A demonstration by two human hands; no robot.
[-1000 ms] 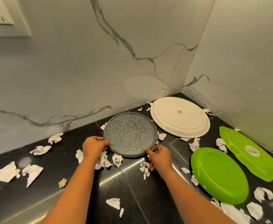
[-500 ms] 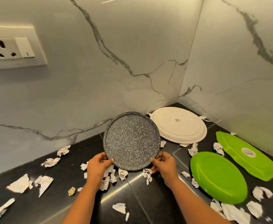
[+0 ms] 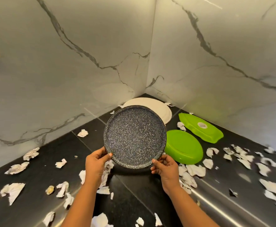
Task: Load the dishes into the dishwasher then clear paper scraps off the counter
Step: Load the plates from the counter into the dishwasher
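A dark speckled round plate (image 3: pixel 134 135) is lifted off the black counter (image 3: pixel 130 194) and tilted up toward me. My left hand (image 3: pixel 96 163) grips its lower left rim, thumb on the face. My right hand (image 3: pixel 166 166) grips the lower right rim. Behind it a white plate (image 3: pixel 163 112) lies upside down in the corner, partly hidden. A round green plate (image 3: pixel 184 149) and an oblong green dish (image 3: pixel 201 127) lie upside down to the right. Several crumpled paper scraps (image 3: pixel 13 191) are scattered over the counter.
Marble-patterned walls (image 3: pixel 68 71) meet in a corner behind the plates. More paper scraps (image 3: pixel 242 158) cover the counter's right side and lie under my hands. A small yellowish crumb (image 3: pixel 49 190) sits at the left front.
Both hands have lifted the speckled plate off the counter and tilted it upright toward me. The view has shifted, so the plate now covers part of the white plate.
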